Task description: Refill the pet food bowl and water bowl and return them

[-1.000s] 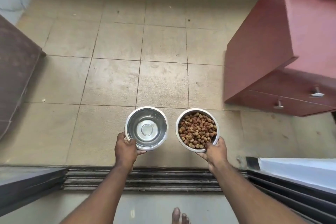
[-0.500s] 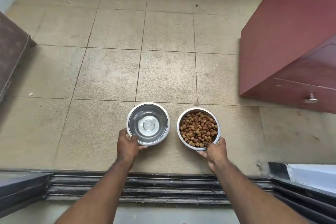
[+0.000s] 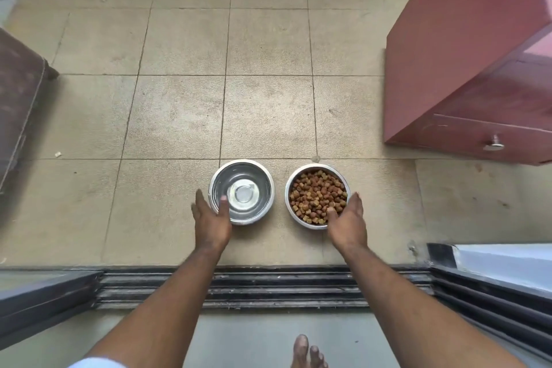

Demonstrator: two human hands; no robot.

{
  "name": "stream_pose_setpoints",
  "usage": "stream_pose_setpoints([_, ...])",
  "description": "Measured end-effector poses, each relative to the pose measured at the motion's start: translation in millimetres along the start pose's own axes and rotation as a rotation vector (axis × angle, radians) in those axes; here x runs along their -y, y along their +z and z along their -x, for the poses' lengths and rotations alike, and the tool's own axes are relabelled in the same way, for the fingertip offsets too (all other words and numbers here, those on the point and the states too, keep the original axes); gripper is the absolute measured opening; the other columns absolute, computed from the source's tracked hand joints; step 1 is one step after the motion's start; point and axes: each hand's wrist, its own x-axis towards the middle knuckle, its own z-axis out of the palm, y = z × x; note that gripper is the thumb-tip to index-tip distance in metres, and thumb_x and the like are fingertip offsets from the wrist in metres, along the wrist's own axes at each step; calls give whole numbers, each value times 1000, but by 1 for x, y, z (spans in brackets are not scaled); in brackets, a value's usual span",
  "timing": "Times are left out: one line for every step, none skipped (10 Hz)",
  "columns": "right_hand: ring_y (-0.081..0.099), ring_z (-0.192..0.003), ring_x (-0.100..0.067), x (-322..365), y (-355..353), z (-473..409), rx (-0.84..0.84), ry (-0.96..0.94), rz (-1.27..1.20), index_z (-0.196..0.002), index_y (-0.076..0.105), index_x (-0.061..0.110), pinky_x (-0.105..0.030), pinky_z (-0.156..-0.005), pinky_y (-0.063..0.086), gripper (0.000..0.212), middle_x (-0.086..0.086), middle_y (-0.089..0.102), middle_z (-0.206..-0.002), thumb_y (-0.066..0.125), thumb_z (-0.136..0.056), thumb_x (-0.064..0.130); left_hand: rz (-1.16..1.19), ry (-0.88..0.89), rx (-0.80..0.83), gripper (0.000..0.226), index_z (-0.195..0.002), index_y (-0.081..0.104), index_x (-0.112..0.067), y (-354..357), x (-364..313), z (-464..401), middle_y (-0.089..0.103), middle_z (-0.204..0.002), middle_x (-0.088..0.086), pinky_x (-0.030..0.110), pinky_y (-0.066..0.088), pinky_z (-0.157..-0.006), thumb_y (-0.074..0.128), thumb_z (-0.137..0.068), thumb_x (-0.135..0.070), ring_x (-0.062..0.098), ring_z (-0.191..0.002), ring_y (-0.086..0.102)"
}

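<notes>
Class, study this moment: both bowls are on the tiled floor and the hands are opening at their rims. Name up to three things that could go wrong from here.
1. The left hand has a thumb over the water bowl rim; pulling back carelessly could tip it.
2. The food bowl is heaped; the right hand could knock kibble out.
3. Both bowls sit just past the door track, where a foot might kick them.

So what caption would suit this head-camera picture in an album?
Open left hand and right hand beside the water bowl and kibble bowl on the tiled floor.
</notes>
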Motion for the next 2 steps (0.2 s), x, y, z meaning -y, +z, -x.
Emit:
stream_pose_setpoints([7,-159,-28,39,-36,38,-32,-217,175,-164,5,14,-39,-125,15,81,-5,-1,-173,45,-104,52,-206,111,-9,79,-162,0,-37,-26,-42,40,-6,-173,10,57,19,-125,34,-98,-69,38,-158,7])
stream_pose_setpoints([-4,-159,-25,79,-71,78,-94,-385,300,-164,-1,19,-44,-125,10,84,-2,-10,-172,32,-103,65,-401,269,-81,83,-163,-2,-36,-52,-80,79,-12,-172,11,56,-2,-127,23,-95,-76,30,-159,-5])
